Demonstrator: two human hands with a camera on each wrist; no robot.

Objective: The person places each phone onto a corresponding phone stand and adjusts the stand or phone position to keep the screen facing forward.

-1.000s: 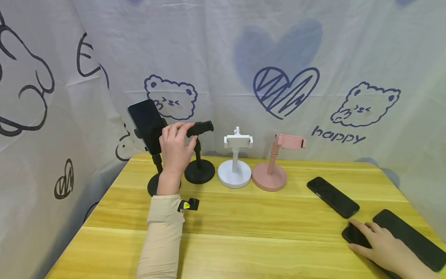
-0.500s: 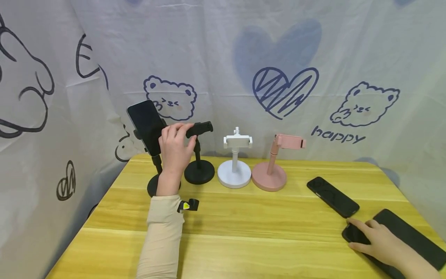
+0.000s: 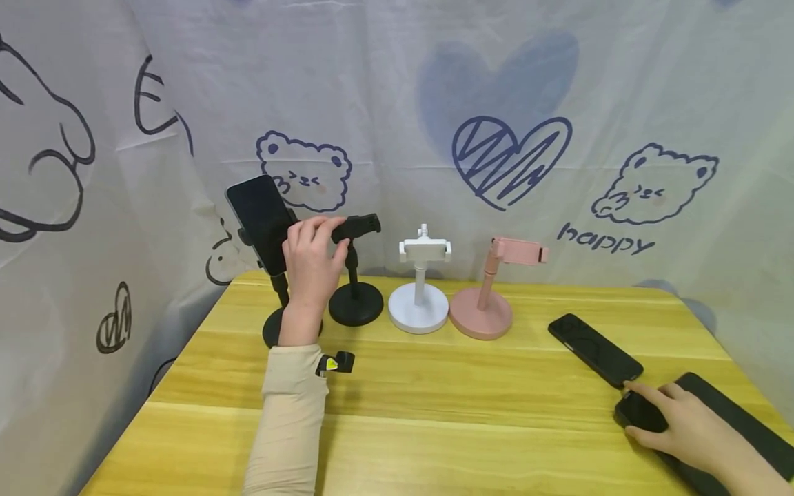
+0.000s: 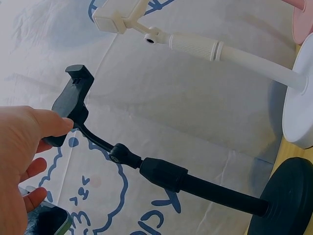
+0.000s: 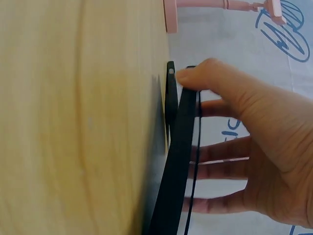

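Note:
My left hand (image 3: pixel 310 265) pinches one end of the clamp (image 4: pixel 73 98) on a black phone stand, thumb on the near face. The stand's round black base (image 3: pixel 355 304) sits on the table. My right hand (image 3: pixel 697 430) grips a black phone (image 3: pixel 642 413) across its width, thumb on one long edge and fingers at the other. In the right wrist view that phone (image 5: pixel 173 166) is tilted, its far end raised off the wood with a shadow beneath. Just beyond its far end lies another black phone (image 3: pixel 595 350), flat on the table.
Left of my left hand, a phone (image 3: pixel 260 224) is held in another black stand. A white stand (image 3: pixel 418 308) and a pink stand (image 3: pixel 480 314) continue the row rightward. A larger black phone (image 3: pixel 744 424) lies under and beyond my right forearm. A printed curtain (image 3: pixel 397 103) hangs behind the table.
My right hand has shifted slightly right and up, and the phone's far end has moved with it. My left hand keeps the same pinch on the clamp.

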